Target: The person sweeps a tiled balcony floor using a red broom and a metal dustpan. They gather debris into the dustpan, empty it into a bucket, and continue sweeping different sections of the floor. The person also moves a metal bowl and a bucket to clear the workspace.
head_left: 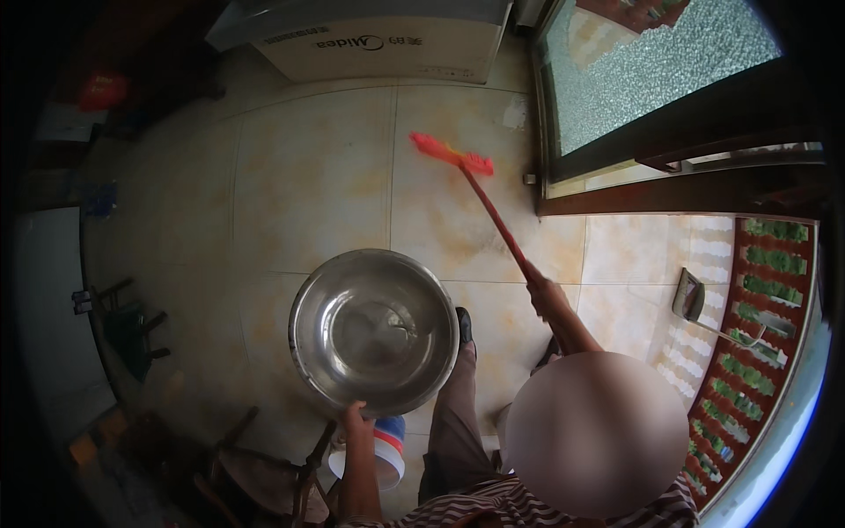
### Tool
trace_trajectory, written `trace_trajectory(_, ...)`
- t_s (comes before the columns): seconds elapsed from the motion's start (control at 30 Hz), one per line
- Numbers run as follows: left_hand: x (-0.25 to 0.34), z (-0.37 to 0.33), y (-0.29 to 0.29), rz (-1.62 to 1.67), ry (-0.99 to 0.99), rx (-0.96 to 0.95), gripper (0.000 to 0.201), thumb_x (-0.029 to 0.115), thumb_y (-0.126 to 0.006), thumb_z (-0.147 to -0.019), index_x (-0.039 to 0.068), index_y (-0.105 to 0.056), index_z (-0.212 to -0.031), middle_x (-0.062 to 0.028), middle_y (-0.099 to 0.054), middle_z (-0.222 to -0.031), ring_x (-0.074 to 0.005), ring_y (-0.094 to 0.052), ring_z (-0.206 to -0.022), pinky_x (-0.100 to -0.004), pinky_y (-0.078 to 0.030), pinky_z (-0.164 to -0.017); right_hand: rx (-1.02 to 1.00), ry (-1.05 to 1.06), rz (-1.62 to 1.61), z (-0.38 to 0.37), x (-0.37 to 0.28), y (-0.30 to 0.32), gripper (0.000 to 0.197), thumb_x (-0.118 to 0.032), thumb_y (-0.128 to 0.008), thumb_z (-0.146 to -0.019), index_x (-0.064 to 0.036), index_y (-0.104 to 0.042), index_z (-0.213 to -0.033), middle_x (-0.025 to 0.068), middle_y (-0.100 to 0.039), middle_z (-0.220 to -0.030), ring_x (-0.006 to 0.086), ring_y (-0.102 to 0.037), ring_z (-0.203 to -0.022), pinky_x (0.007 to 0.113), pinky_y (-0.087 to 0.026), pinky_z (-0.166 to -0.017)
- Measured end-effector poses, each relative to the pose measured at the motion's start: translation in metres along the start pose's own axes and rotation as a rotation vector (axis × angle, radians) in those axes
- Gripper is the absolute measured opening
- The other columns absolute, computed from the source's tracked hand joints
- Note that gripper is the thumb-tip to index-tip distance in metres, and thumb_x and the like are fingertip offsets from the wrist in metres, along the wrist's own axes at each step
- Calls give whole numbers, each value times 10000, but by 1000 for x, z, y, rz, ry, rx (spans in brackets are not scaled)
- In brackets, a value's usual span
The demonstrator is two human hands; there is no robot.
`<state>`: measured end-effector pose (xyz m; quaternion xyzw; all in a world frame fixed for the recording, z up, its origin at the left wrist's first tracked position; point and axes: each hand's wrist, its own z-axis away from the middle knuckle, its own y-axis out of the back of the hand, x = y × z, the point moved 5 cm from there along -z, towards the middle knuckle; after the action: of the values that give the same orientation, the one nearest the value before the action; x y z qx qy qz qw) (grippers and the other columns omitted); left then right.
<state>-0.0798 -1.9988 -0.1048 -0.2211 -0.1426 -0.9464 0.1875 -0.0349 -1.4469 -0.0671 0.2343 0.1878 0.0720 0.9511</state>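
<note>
A large round stainless steel basin (pixel 304 343) hangs tilted over the floor, left of my legs. My left hand (pixel 356 421) grips its near rim, with the thumb over the edge. Shiny reflections cover the basin's bottom; whether water lies in it I cannot tell. Ahead to the right, my right hand (pixel 547 297) is wrapped round the red handle of a long-handled floor brush (pixel 493 216). The red head of the brush, with a yellow bit in its middle, is farther out over the tiles.
A white and blue bucket (pixel 389 458) is partly under the basin. Beside it is a dark wooden chair (pixel 264 471); farther left, a green stool (pixel 128 330). A large carton (pixel 378 53) stands ahead. Right are a shattered glass door (pixel 651 70), a dustpan (pixel 688 295) and a railing (pixel 764 317).
</note>
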Motion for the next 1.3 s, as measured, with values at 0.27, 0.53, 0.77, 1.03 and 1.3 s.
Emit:
trace_trajectory(0.27, -13, 15, 30, 65, -63, 9, 479, -87, -539, -632, -6, -532, -1104, -114, -557, -1076, -284, -568, -1004, -414, -487, -893, 160, 63, -13, -121, -54, -7, 530, -179, -437, -914, -318, -311, -1409, 187, -629, -1091, 394, -580, -1032, 482, -464, -858)
trace_trajectory(0.53, -22, 33, 61, 206, -51, -12, 554, -98, -514, -607, -5, -523, -1153, -107, -570, -1102, -279, -583, -1018, -396, -494, -898, 1, -183, 421, 153, 149, 15, 518, -190, -452, -922, -284, -356, -1422, 218, -640, -1050, 393, -610, -981, 476, -476, -814)
trace_trajectory(0.77, -21, 38, 68, 274, -38, 9, 594, -104, -521, -598, -4, -513, -1184, -111, -562, -1151, -284, -558, -1073, -397, -472, -932, 145, 264, 248, -5, -4, 13, 472, -120, -404, -909, -255, -448, -1359, 195, -621, -1008, 355, -596, -895, 451, -480, -755)
trace_trajectory(1.03, -37, 15, 84, 242, -68, 89, 633, -115, -511, -598, -11, -490, -1222, -100, -554, -1161, -276, -551, -1077, -399, -467, -933, 102, 319, 208, -174, -231, -58, 560, -89, -391, -861, -258, -375, -1395, 186, -656, -846, 309, -652, -701, 425, -529, -593)
trace_trajectory(1.3, -62, 48, 88, 385, -26, 80, 601, -103, -501, -605, -22, -496, -1200, -116, -560, -1155, -295, -541, -1101, -422, -443, -981, -118, 72, 700, 71, 67, 4, 647, -150, -500, -901, -368, -232, -1448, 235, -652, -954, 433, -615, -902, 535, -476, -761)
